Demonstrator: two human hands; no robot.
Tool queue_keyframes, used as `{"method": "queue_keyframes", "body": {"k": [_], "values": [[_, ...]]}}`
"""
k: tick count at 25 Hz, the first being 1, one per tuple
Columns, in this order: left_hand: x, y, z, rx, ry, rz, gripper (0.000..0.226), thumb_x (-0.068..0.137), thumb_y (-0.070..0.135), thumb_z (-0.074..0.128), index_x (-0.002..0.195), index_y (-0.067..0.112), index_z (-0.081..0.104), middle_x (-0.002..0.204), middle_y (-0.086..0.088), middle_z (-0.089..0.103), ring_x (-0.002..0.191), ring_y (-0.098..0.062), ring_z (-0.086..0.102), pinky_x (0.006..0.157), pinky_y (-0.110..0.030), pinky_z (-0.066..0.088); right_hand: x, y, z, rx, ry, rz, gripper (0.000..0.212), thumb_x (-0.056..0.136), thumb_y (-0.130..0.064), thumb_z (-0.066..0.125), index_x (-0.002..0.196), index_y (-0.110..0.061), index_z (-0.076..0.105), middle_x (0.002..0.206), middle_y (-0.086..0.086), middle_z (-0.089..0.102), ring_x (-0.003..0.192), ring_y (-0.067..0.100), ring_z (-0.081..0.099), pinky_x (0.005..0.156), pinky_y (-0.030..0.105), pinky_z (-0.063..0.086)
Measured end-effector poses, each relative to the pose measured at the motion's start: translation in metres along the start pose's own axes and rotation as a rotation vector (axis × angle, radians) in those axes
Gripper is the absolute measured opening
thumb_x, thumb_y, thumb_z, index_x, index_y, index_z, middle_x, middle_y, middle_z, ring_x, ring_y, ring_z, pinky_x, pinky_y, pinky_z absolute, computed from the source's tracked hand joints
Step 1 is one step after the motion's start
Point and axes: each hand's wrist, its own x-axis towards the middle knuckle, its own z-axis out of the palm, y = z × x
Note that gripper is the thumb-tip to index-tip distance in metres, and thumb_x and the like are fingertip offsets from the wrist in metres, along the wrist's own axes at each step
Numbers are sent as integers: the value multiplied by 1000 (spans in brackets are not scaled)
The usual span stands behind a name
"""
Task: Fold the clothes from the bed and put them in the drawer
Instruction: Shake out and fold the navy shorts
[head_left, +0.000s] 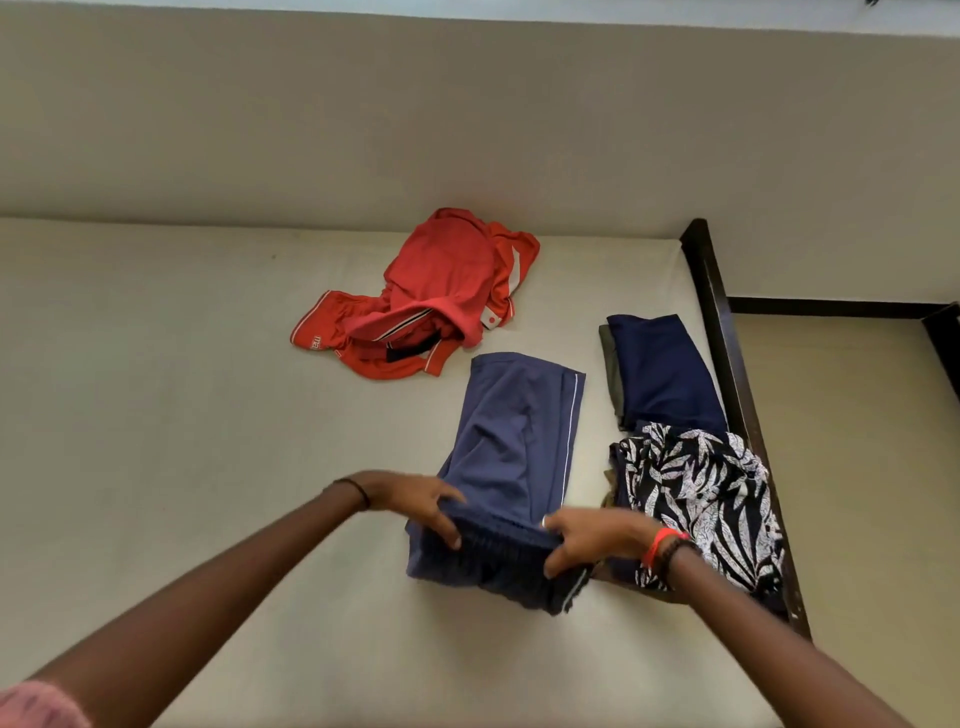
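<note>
Mattress (182, 389) as folding surface. Crumpled red sports kit (441, 280) at its far side, apparently unfolded. Blue shorts (514, 441) lie lengthwise at centre; left hand (415, 501) and right hand (587, 538), set apart, each clasp one waistband end, probably to fold it forward. Folded navy garment (660, 374) and leaf-print garment (696, 493) wait near the right edge.

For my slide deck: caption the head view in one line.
Left hand and right hand grip the blue shorts on the bed; red clothes lie crumpled beyond.
</note>
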Motion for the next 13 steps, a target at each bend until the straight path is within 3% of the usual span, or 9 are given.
{"method": "queue_keyframes", "body": {"k": [2,5,7,13], "values": [[9,8,-37,-128,87,30,35,81,28,73,111,16,63,102,4,67,92,-7,63,75,-17,49,5,4,-47,39,104,-30,22,80,-12,69,99,-3,62,88,7,62,81,22,61,75,34,50],[32,15,-80,-205,242,62,27,84,27,71,108,18,63,94,10,65,85,-5,61,70,-16,47,23,18,-101,105,261,-37,28,78,-16,74,100,-10,58,87,1,60,77,13,56,73,24,46],[57,13,-103,-237,393,91,33,82,27,73,111,16,62,96,6,63,86,-8,60,71,-18,48,43,31,-127,147,364,-15,38,76,-21,77,105,-10,57,97,5,61,85,16,58,78,29,49],[131,15,-154,-180,791,105,39,78,27,77,111,14,61,105,-3,65,100,-21,62,88,-34,51,106,59,-183,180,732,22,40,76,-17,78,111,-4,63,103,12,64,90,19,55,74,21,37]]}}
